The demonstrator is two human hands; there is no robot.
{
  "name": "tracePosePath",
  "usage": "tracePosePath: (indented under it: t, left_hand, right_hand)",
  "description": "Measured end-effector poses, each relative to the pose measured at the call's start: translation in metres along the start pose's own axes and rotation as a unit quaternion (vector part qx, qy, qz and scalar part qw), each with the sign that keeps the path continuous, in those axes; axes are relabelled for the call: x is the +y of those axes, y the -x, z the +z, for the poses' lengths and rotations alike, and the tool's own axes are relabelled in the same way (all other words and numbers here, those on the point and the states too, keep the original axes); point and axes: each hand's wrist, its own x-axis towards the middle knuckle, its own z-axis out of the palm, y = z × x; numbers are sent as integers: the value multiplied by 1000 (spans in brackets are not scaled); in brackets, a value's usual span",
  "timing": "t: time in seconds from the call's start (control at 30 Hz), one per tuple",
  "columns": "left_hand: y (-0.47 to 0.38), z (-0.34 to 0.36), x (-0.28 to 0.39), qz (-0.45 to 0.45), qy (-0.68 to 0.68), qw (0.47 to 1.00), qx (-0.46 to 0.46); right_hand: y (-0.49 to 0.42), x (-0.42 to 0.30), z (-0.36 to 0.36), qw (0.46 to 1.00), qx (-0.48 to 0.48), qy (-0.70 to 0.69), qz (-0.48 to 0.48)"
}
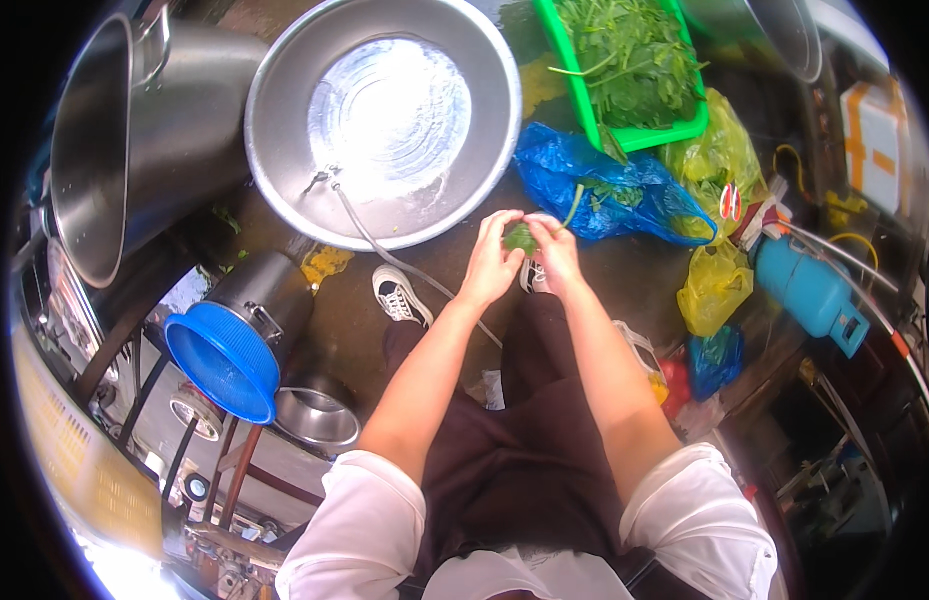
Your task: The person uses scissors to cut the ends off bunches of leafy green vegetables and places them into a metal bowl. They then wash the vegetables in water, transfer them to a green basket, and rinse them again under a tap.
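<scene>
My left hand (492, 260) and my right hand (554, 253) meet in front of me, above my shoes. Between their fingertips is a green leaf (520, 238), pinched from both sides. A pale green stem (575, 204) sticks up beside the right hand's fingers; its join to the leaf is hidden. Just beyond the right hand lies an open blue plastic bag (551, 161) with some loose greens (618, 195) in it. Behind this bag, a bright green plastic basket (659, 137) holds a heap of leafy greens (629, 75).
A wide metal basin (284, 142) stands ahead on the left, with a grey hose (412, 270) running into it. Large metal pots (202, 112) and a blue colander (224, 367) are at left. Yellow bags (716, 289) and a blue gas cylinder (802, 281) lie at right.
</scene>
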Motion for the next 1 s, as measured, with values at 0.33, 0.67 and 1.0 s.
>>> tracePosePath:
  t: [0.33,0.67,1.0]
  left_hand:
    - [-56,58,-46,-170,-109,979,-5]
    - [-279,183,-62,-153,38,979,130]
    - [-338,153,-54,-142,177,924,308]
  right_hand:
    - [-97,-58,-225,896,212,383,76]
    - [-250,-221,-278,771,194,519,-316]
    - [-371,-263,-319,904,185,333,-192]
